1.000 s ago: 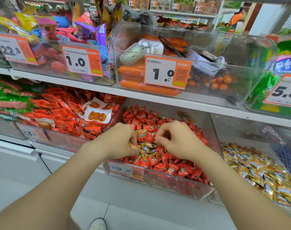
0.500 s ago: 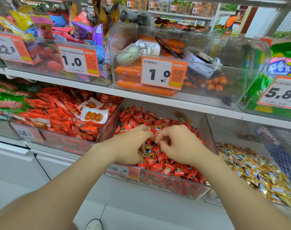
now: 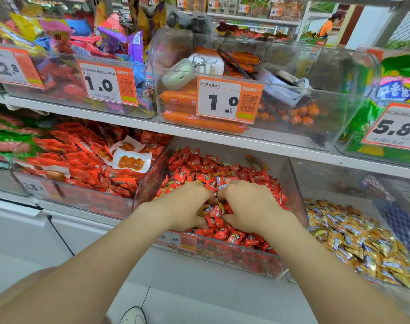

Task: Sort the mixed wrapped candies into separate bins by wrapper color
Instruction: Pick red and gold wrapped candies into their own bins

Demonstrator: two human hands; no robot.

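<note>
Head view, near to far.

- White shoe at the bottom edge, on a pale tiled floor.
- Two bare forearms reach up and forward into the middle bin, a clear plastic bin on the lower shelf.
- Left grip and right grip sit side by side, knuckles up, almost touching at the far knuckles.
- Both grips have their fingers curled down into the pile and the fingertips are buried. Cannot tell whether either one pinches a candy or simply digs.
- Red candies fill the middle bin – heaped around, under and beyond both grips.
- Gold candies with blue print show in the narrow gap between the two grips, touching the inner fingers of each. A few more lie just beyond the knuckles.
- Right bin, next to the middle one, holds a gold pile of the same gold-and-blue wrappers, well apart from the grips.
- Left bin holds flat red packets and a few white-edged ones.
- The upper shelf carries more clear bins – one with orange sausages behind a price tag reading 1.0.
</note>
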